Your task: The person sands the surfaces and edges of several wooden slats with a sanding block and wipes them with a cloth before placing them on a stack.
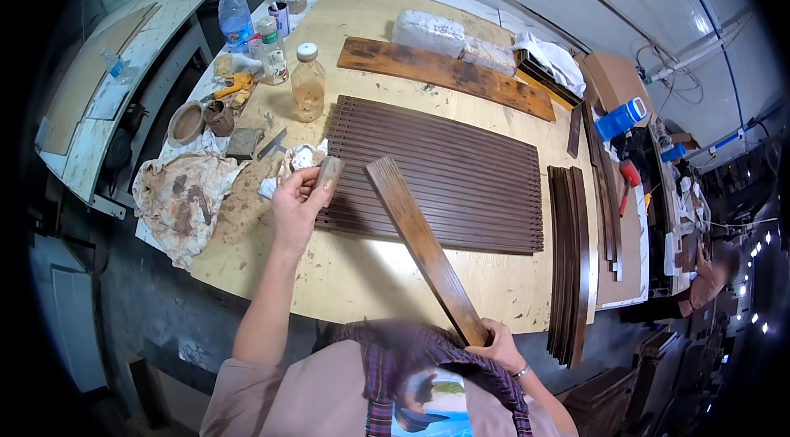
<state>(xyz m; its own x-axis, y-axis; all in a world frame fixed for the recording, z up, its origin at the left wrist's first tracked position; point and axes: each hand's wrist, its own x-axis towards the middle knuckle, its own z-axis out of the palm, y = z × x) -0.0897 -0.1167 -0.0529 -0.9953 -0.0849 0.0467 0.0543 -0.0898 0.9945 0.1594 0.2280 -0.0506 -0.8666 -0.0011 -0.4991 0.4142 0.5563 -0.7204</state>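
Observation:
My left hand (295,205) is closed around a small grey-brown block (330,179), which looks like a sanding block, held up over the table. In my right hand (498,346), near my body, is the lower end of a brown wooden slat (421,244). The slat tilts up and leftward, its grooved face showing, its far end apart from the block. Beyond it lies a row of dark brown slats (444,161) set side by side. A crumpled white rag (303,159) rests just past my left hand.
A stained cloth (185,206) hangs over the left edge, near a bowl (188,123) and a capped jar (308,87). Stacked dark slats (568,264) overhang the front right edge. A stained board (444,75) and wrapped white blocks (428,32) lie behind. A person (709,281) stands far right.

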